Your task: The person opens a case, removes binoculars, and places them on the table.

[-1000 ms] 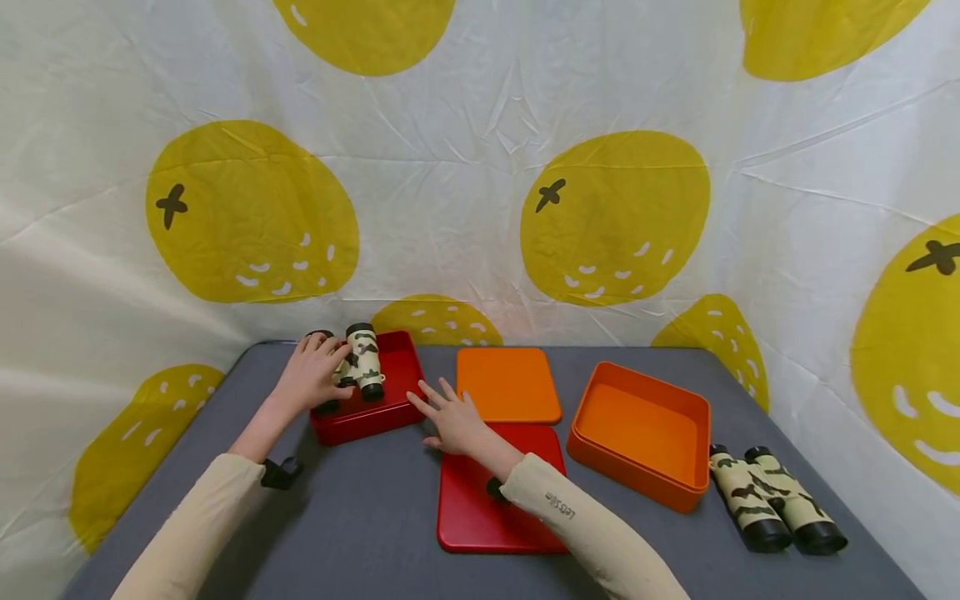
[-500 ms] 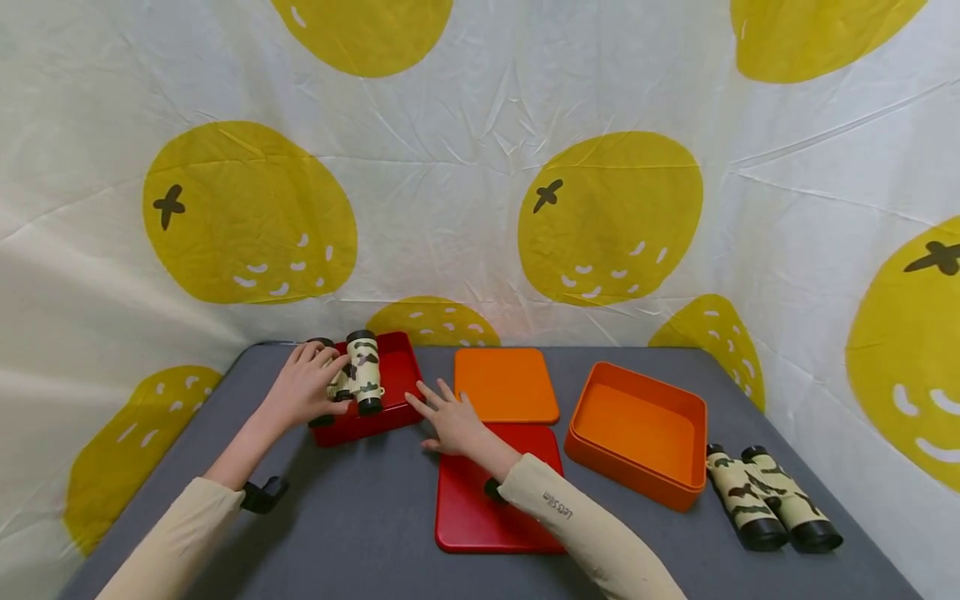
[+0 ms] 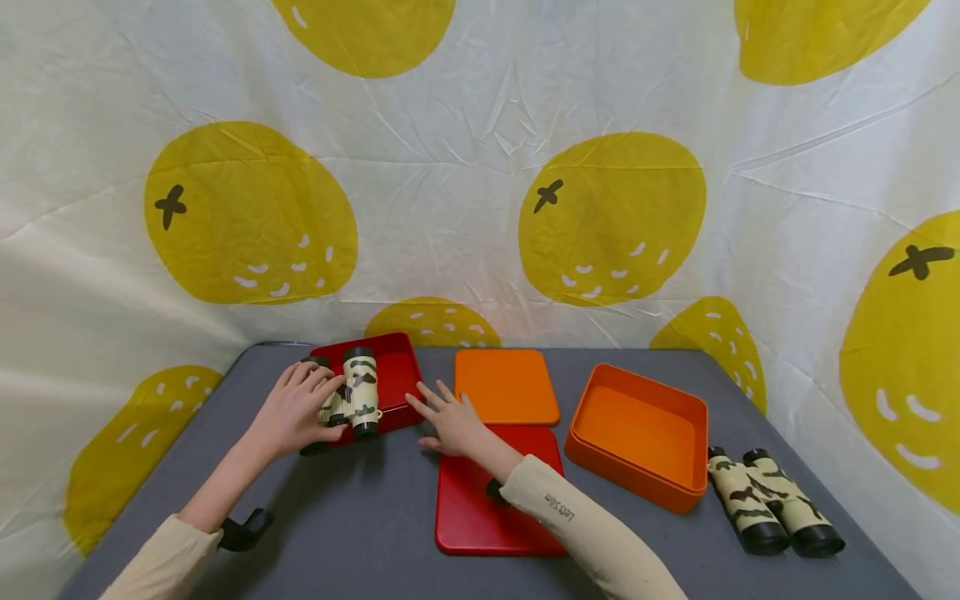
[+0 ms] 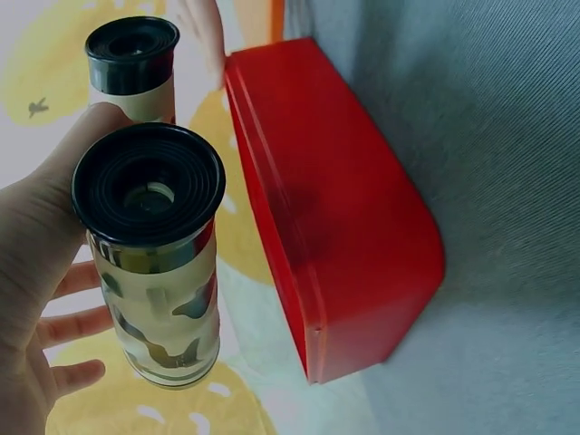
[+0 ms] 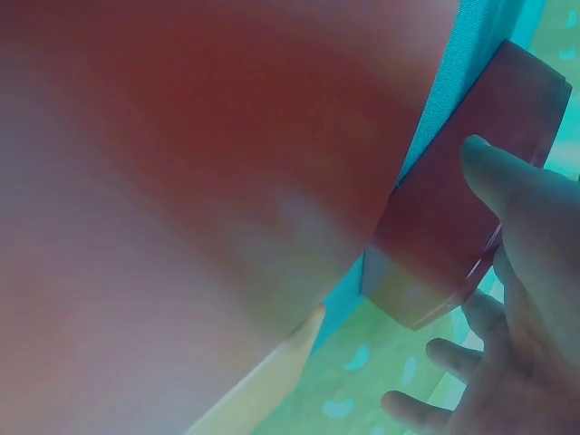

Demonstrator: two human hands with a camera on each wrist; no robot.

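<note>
My left hand [image 3: 294, 410] grips a pair of camouflage binoculars [image 3: 363, 390], curled over the far barrel. They are raised over the near left side of the red box [image 3: 400, 364], overlapping its front wall in the head view. In the left wrist view, the black eyecups of the binoculars [image 4: 149, 186] face the camera, and the red box [image 4: 335, 199] is beside them. My right hand [image 3: 455, 423] has its fingers spread, with fingertips right at the red box's near right corner. Its forearm crosses above a red lid [image 3: 480, 508].
An orange lid [image 3: 506, 386] lies flat behind the red lid. To its right stands an orange box [image 3: 637, 425] with an open top. A second pair of camouflage binoculars [image 3: 772, 500] rests at the table's right edge. A fruit-print cloth [image 3: 450, 208] hangs behind the grey table.
My left hand has drawn the binoculars toward me and slightly left, from over the red box's inside to over its near wall. The right hand has stayed in place.
</note>
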